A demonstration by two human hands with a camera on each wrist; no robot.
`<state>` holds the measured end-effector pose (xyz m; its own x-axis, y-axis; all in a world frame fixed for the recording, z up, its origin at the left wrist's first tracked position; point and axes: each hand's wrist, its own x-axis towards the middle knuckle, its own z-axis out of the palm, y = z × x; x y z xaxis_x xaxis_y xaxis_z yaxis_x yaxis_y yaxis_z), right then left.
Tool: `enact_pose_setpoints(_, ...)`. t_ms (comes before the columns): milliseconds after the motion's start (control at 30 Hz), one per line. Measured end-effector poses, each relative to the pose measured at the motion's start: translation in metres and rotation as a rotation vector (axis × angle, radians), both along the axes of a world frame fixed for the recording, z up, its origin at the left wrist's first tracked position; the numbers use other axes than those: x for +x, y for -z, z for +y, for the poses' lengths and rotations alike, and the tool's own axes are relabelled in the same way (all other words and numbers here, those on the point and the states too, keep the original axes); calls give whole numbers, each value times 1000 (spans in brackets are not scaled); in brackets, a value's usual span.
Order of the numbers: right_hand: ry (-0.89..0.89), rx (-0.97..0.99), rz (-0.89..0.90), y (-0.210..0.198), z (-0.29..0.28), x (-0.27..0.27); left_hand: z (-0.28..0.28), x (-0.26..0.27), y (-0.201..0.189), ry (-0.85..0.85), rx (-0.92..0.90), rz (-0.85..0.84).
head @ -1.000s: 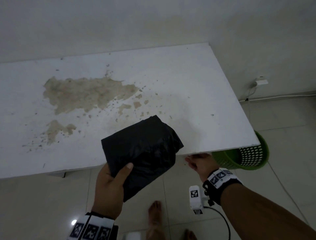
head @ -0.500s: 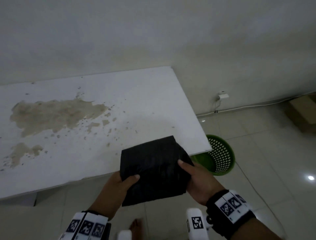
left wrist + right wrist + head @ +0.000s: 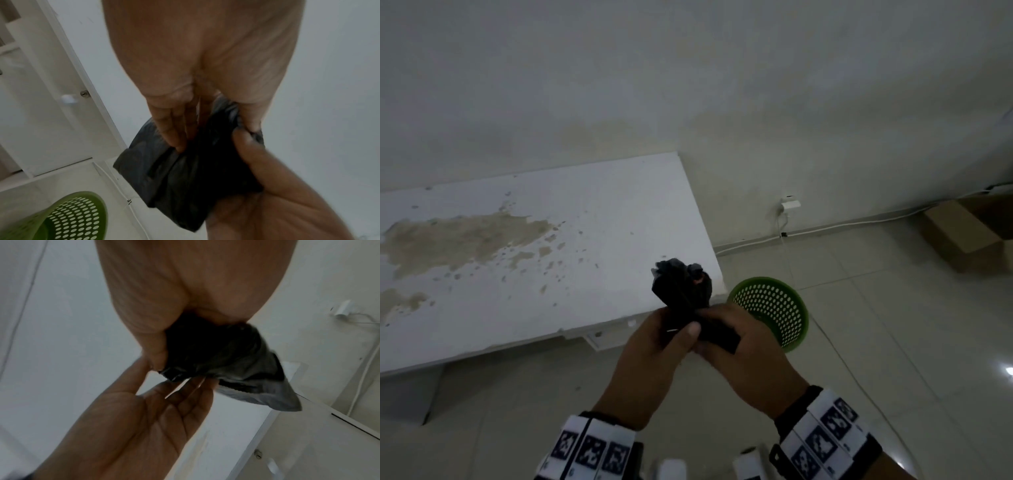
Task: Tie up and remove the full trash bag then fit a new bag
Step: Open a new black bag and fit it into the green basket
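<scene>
A folded black trash bag (image 3: 681, 284) is held up in front of the table's right corner by both hands. My left hand (image 3: 681, 334) pinches its lower part, thumb on top and fingers underneath. My right hand (image 3: 717, 337) grips the same end from the right. In the left wrist view the bag (image 3: 185, 170) is a crumpled wad between the left hand (image 3: 213, 134) and the right thumb. In the right wrist view the right hand (image 3: 195, 340) clenches the bag (image 3: 226, 356). The green perforated bin (image 3: 774, 308) stands on the floor just right of the hands, with no liner in it.
The white stained table (image 3: 517, 257) fills the left, its corner close behind the bag. A wall socket (image 3: 789, 204) feeds a white cable running along the floor past the bin. A cardboard box (image 3: 962, 240) sits at the far right. A white door (image 3: 51, 97) shows beyond the bin (image 3: 72, 219).
The right hand has joined the left on the bag. The flat folded bag is now bunched and turned upright. The view has swung right, toward the green bin.
</scene>
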<state>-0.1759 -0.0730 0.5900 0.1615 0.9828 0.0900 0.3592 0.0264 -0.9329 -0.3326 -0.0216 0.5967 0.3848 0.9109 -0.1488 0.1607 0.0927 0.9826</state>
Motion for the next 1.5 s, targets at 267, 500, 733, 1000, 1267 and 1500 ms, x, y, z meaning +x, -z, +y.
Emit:
enact_pose_setpoints(267, 261, -26, 486, -5, -14, 2, -6, -4, -9, -8, -20, -57)
enact_pose_setpoints(500, 303, -155, 477, -12, 1, -8, 3, -19, -11, 70, -46, -51)
enact_pose_setpoints(733, 506, -9, 287, -22, 0, 2, 19, -32, 2, -375, 243, 191)
enact_pose_setpoints(1000, 283, 196, -33, -29, -16, 12, 0, 12, -25, 99, -134, -147)
enact_pose_setpoints(1267, 15, 248, -235, -20, -41, 50, 1, 71, -31, 130, 82, -30)
enact_pose_setpoints(1500, 338, 95, -39, -49, -35, 139, -4, 151, -33, 193, 333, 283)
